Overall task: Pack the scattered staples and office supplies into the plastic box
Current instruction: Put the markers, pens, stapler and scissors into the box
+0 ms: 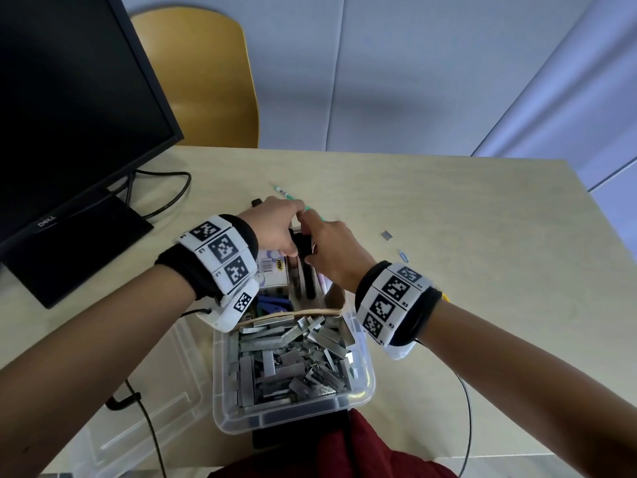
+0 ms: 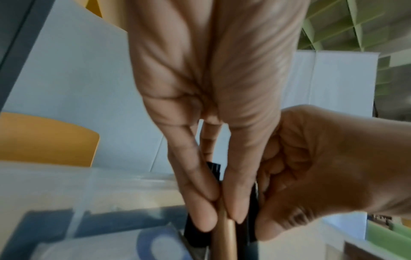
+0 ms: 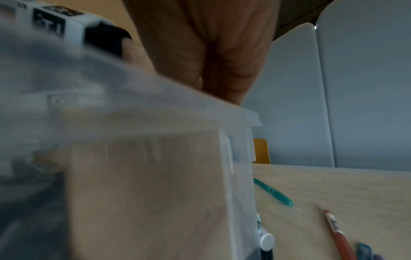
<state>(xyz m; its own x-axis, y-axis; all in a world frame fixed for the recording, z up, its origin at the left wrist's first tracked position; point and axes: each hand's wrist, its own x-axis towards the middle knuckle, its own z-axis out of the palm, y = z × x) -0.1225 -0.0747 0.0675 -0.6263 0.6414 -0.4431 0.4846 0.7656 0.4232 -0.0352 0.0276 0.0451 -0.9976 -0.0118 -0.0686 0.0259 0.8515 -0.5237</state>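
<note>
Both hands met over the far compartment of the clear plastic box [image 1: 362,384], which stood on the pale table [image 1: 482,236] at its near edge. The left hand [image 1: 272,229] pinched a slim tan stick, probably a pencil [image 2: 224,235], between thumb and fingertips [image 2: 204,218], with a black upright item [image 1: 306,267] just behind it. The right hand [image 1: 331,250] was curled against the same black item; the right wrist view showed only its palm, so its exact grip could not be told.

The near compartment, behind a cardboard divider [image 1: 296,313], held a loose heap of staple strips [image 1: 293,357]. Still on the table lay a teal pen [image 3: 273,192], a red pencil [image 3: 338,232], one small staple block [image 1: 387,235] and a paper clip [image 1: 403,255].

Handling, as judged: pens and pencils are light, stiff and smooth, and best taken mid-shaft. Staple strips are dense but brittle and would snap if bent, so they suit a pinch across the long sides. The paper clip lies flat and may need sliding to the table edge.
</note>
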